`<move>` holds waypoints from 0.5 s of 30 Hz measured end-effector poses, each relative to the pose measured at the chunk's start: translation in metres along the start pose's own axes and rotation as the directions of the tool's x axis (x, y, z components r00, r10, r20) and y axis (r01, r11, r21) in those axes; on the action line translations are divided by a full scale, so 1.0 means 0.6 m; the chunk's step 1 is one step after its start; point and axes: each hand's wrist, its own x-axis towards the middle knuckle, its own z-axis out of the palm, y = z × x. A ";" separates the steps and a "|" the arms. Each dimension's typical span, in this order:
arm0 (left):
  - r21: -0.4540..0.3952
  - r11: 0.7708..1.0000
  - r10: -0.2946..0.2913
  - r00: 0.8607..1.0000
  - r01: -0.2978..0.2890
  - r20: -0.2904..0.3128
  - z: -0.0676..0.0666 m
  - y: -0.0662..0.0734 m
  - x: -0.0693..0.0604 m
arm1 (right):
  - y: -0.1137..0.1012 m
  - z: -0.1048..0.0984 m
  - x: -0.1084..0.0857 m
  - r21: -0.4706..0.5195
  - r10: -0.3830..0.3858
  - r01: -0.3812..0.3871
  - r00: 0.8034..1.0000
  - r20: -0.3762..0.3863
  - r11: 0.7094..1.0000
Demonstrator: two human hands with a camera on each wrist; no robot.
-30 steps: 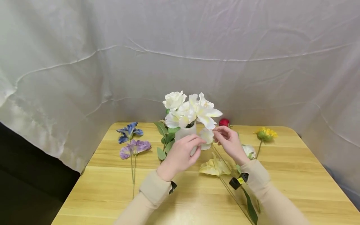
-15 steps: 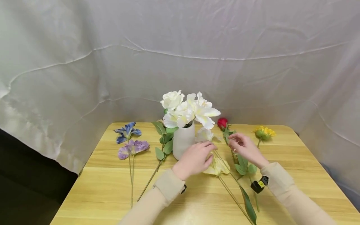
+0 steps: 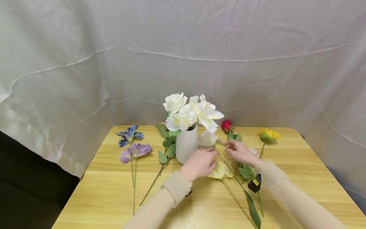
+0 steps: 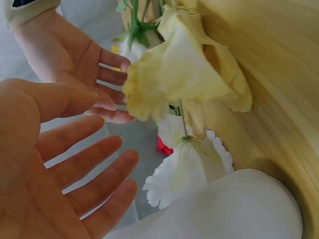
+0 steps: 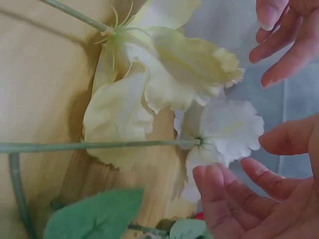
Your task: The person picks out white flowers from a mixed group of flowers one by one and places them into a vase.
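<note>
My left hand (image 3: 200, 163) hovers just right of the white vase (image 3: 185, 144), above the pale yellow flower (image 3: 220, 170). Its fingers spread loosely in the left wrist view and hold nothing. A white flower (image 3: 208, 138) lies behind the yellow one, close to the vase. To the right of its stem is my right hand (image 3: 240, 153), fingers half extended. In the right wrist view those fingertips come near the white petals (image 5: 232, 129); whether they touch cannot be told, but nothing is gripped. White blooms (image 3: 207, 114) stand in the vase.
Blue (image 3: 130, 135) and purple (image 3: 137, 151) flowers lie at the left of the wooden table (image 3: 103, 190). A leafy stem (image 3: 163, 163) lies left of the vase. At the right are a red rose (image 3: 226, 126) and a yellow flower (image 3: 268, 135). A grey curtain (image 3: 183, 76) hangs behind.
Both hands have left the vase flowers. My left hand shifted right and toward me, uncovering the vase. My right hand went right, then came partway back left toward the lying white flower.
</note>
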 end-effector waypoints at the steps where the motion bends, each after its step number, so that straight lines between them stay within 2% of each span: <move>1: 0.007 1.000 0.001 1.000 -0.001 0.001 0.002 -0.001 -0.001 | 0.000 0.004 0.005 -0.016 0.007 -0.007 1.000 0.005 1.000; 8: 0.021 1.000 -0.012 0.999 0.012 0.034 0.010 -0.005 -0.006 | 0.004 0.028 0.040 -0.121 0.087 -0.081 0.995 0.046 0.989; 15: -0.004 1.000 -0.023 0.998 0.024 0.062 0.012 -0.011 -0.009 | 0.008 0.041 0.059 -0.066 0.150 -0.146 0.986 0.072 0.987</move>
